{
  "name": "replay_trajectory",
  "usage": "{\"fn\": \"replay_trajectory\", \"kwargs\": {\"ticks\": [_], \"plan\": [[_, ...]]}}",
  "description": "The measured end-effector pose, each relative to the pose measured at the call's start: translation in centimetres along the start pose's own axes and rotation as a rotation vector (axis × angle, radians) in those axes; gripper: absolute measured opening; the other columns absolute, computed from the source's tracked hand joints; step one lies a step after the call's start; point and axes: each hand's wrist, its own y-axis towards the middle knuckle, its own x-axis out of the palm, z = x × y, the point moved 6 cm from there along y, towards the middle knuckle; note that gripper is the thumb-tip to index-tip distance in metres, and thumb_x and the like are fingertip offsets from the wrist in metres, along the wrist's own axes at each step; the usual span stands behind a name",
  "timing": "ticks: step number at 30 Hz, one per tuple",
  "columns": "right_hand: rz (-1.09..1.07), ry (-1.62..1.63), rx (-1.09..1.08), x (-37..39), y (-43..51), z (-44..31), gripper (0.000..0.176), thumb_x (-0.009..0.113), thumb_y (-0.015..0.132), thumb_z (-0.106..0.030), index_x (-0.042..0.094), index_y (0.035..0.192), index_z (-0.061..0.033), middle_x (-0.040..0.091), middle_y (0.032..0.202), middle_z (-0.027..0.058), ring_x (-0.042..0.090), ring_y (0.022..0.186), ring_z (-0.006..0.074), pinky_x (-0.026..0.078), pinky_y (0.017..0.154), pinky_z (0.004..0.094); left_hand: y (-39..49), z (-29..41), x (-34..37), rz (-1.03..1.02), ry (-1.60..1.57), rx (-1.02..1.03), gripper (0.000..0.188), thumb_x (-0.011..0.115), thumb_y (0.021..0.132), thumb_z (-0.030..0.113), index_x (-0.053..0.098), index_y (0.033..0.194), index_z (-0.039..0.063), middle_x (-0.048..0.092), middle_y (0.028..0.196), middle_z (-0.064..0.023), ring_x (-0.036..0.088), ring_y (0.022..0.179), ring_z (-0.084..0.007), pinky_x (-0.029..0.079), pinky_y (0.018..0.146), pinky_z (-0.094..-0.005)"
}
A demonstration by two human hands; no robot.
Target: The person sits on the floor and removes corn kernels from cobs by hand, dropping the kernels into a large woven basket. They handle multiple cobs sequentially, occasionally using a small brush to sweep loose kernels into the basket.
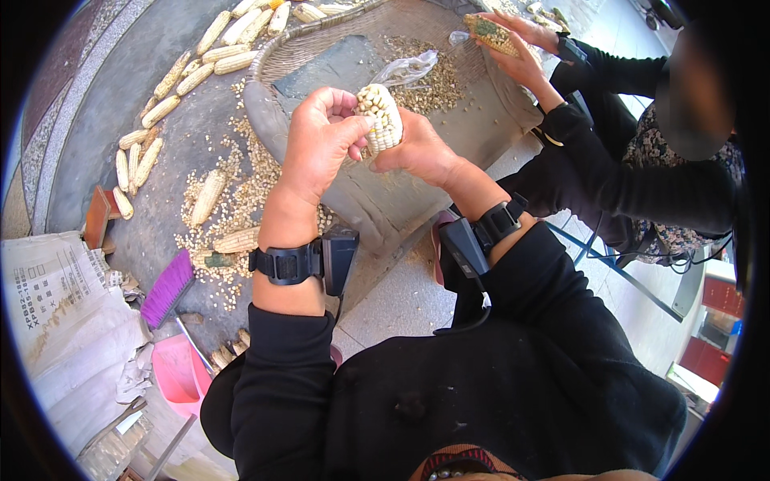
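Above the near part of a shallow woven basket (pixel 283 66), both hands meet at an ear of dried white corn (pixel 383 120). My right hand (pixel 418 147) grips the ear from its right side. My left hand (pixel 328 132) is at the opposite side, its thumb pressed on the kernels and its fingers curled behind the thumb. Tight rows of kernels cover the lower part of the ear, while those at the upper end look looser and gapped. Within the basket lie loose kernels (pixel 433 90), a clear plastic bag (pixel 409 69) and a grey sheet (pixel 328 63).
A co-worker's hands (pixel 523 45) hold another ear (pixel 494 35) with a greenish patch. Corn ears (pixel 195 78) and spilled kernels (pixel 240 192) lie left of the basket. Nearer are a purple broom (pixel 168 288), a pink dustpan (pixel 179 370) and printed cardboard (pixel 66 324).
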Motion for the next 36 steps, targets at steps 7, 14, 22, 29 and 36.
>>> {"fn": "replay_trajectory", "kwargs": {"ticks": [7,14,22,29,36], "plan": [[0.132,-0.246,-0.072,-0.9,-0.6,-0.6,0.052,0.073,0.058,-0.003,0.053,0.105,0.0016,0.063,0.090,0.0097,0.060,0.083,0.0167,0.049,0.074,0.0305,-0.3,-0.1,0.7,0.026,0.049,0.008,0.020,0.062,0.079,0.004,0.055,0.096,-0.004,0.060,0.082,-0.0092,0.057,0.061,-0.0115,0.048,0.048,-0.0231],[0.204,-0.510,-0.086,-0.9,-1.1,-1.3,0.046,0.070,0.061,-0.004,0.054,0.103,0.0014,0.063,0.088,0.0180,0.063,0.085,0.0247,0.049,0.074,0.0335,0.2,-1.2,0.5,0.176,0.471,0.146,0.014,0.051,0.078,-0.001,0.055,0.091,-0.004,0.059,0.076,-0.0086,0.056,0.059,-0.0107,0.044,0.044,-0.0242],[0.181,-0.511,-0.067,-0.8,-0.8,-0.3,0.042,0.071,0.061,-0.007,0.053,0.097,0.0025,0.063,0.089,0.0222,0.063,0.085,0.0358,0.049,0.074,0.0383,0.5,-3.6,-0.8,0.168,0.031,-0.098,0.021,0.042,0.077,-0.007,0.053,0.095,-0.005,0.059,0.079,-0.0111,0.055,0.057,-0.0157,0.047,0.048,-0.0282],[0.196,-0.659,0.023,-0.9,-0.9,-0.5,0.039,0.070,0.064,-0.009,0.052,0.096,0.0022,0.063,0.089,0.0227,0.062,0.087,0.0376,0.049,0.074,0.0399,0.4,-3.5,-0.9,0.065,-0.170,-0.112,0.015,0.052,0.084,0.005,0.055,0.096,-0.003,0.060,0.083,-0.0105,0.058,0.066,-0.0182,0.048,0.055,-0.0306],[0.188,-0.839,-0.017,-0.4,-1.3,-0.9,0.032,0.066,0.067,-0.011,0.052,0.092,0.0017,0.062,0.088,0.0240,0.061,0.088,0.0399,0.048,0.075,0.0426,0.6,-4.5,-1.3,0.115,-0.019,-0.161,0.017,0.048,0.081,0.001,0.057,0.094,-0.004,0.061,0.079,-0.0111,0.056,0.060,-0.0165,0.045,0.049,-0.0273]]}}
